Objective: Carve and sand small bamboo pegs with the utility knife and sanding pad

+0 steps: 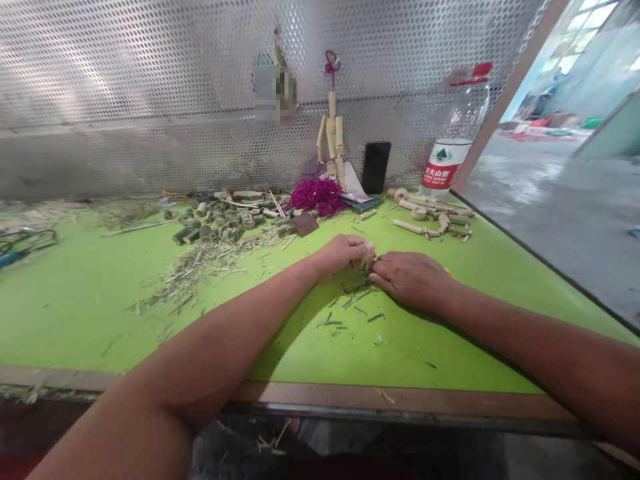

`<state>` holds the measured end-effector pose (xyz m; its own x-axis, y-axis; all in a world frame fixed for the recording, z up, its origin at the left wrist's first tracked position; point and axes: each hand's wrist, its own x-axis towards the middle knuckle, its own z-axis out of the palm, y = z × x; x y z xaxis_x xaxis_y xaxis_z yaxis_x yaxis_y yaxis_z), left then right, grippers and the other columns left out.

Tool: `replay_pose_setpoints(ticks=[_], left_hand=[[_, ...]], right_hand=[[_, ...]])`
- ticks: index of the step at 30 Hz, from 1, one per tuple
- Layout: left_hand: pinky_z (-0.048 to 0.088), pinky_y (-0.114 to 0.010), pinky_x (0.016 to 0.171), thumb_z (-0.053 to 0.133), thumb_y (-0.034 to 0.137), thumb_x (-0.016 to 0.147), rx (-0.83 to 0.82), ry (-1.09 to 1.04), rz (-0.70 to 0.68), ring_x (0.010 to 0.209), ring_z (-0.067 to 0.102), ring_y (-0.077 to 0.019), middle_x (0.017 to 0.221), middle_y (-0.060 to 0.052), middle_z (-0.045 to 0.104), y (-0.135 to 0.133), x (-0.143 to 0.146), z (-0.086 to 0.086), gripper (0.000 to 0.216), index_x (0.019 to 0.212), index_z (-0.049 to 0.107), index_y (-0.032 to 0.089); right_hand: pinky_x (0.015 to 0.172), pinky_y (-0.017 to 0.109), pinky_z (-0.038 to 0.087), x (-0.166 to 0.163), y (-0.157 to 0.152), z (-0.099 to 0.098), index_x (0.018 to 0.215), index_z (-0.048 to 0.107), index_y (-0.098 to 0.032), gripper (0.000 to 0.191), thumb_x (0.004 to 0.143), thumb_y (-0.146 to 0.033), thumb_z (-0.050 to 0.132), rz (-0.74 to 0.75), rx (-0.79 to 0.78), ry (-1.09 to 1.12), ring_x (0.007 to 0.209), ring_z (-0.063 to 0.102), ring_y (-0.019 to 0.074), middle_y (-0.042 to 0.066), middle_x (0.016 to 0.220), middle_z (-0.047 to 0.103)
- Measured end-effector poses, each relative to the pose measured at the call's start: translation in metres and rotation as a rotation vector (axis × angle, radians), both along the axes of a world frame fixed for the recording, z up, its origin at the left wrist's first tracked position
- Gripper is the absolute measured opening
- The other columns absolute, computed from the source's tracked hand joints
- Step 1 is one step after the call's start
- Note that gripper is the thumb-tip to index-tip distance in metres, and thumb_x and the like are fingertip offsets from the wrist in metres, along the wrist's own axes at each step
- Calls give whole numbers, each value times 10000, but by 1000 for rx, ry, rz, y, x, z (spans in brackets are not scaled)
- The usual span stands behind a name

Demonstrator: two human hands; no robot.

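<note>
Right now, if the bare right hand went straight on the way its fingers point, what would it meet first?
Most likely the small greenish-tan bamboo piece held in the bare left hand. The right hand looks so near that it may already touch the piece; depth is unclear.

Windows [593, 17] upper right, blown white. Pale glare across perforated metal panel [150, 100]. Soft shadow on green desk [465, 347], below left forearm [240, 313]. Far edges stretched, smeared. Mosaic over hanging piece [285, 90]. Small piece [367, 261] in left hand [345, 255] lacks crisp detail.
</note>
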<state>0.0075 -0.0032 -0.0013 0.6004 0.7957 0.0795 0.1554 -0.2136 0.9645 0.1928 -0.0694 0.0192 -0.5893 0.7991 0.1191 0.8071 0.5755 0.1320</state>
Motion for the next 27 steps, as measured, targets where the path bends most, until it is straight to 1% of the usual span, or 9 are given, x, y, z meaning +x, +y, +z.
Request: replay_pose_setpoints(ticks=[3, 7, 9, 12, 14, 17, 20, 22, 27], left_hand=[[353, -232, 528, 604, 527, 810, 20, 17, -21, 550, 457, -97, 595, 2, 526, -3, 0, 2, 414, 760, 633, 117], [345, -243, 545, 494, 508, 879, 68, 67, 5, 549, 433, -101, 620, 4, 523, -5, 3, 2, 410, 769, 605, 129], [351, -250, 577, 435, 474, 914, 172, 109, 33, 583, 439, -110, 644, 1, 524, -8, 5, 2, 400, 760, 588, 138], [365, -258, 635, 413, 421, 931, 354, 163, 89, 669, 466, -131, 694, -5, 526, -12, 8, 1, 357, 750, 560, 151], [365, -259, 636, 408, 420, 936, 394, 167, 132, 677, 467, -135, 696, -5, 516, -13, 8, 0, 351, 739, 531, 157], [372, -256, 613, 394, 481, 939, 306, 124, 138, 642, 472, -128, 687, -4, 522, -13, 6, 0, 394, 741, 507, 160], [387, -251, 615, 429, 561, 909, 201, 32, 99, 617, 475, -117, 701, -11, 560, -12, 4, 0, 447, 776, 536, 147], [382, -246, 609, 453, 595, 888, 175, -15, 87, 594, 454, -104, 692, -9, 563, -12, 3, 1, 482, 791, 564, 135], [332, -229, 576, 552, 599, 831, 128, 22, 32, 564, 399, -85, 632, 31, 497, -11, 1, 3, 473, 829, 617, 131]], right_hand=[[705, 313, 384, -1, -3, -4, 871, 649, -182, 365, 998, -359, 355, 50, 36, -28, 811, 620, 201, 67, 874, 701], [702, 316, 400, -1, -2, -4, 891, 651, -172, 372, 1002, -359, 349, 41, 33, -38, 792, 627, 200, 75, 872, 703], [691, 319, 401, -1, -1, -4, 903, 655, -166, 372, 1000, -358, 352, 36, 33, -46, 783, 630, 204, 81, 874, 705], [660, 312, 390, -1, 0, -4, 889, 659, -172, 368, 997, -345, 353, 46, 19, -76, 746, 630, 198, 80, 852, 704], [631, 302, 374, -2, 0, -4, 863, 655, -177, 373, 996, -352, 354, 54, 7, -100, 697, 619, 186, 77, 822, 699], [619, 297, 355, -2, -2, -4, 877, 645, -174, 357, 994, -371, 372, 50, 27, -82, 704, 612, 187, 82, 826, 694], [613, 295, 333, 0, -6, -4, 885, 635, -170, 344, 994, -377, 383, 48, 50, -47, 758, 605, 194, 80, 847, 688], [593, 291, 302, 2, -7, -2, 859, 629, -175, 361, 997, -389, 372, 43, 58, -31, 753, 586, 189, 71, 840, 677], [552, 285, 218, 9, -5, 2, 833, 609, -177, 398, 1002, -413, 336, -70, 142, 78, 709, 523, 178, 63, 808, 633]])
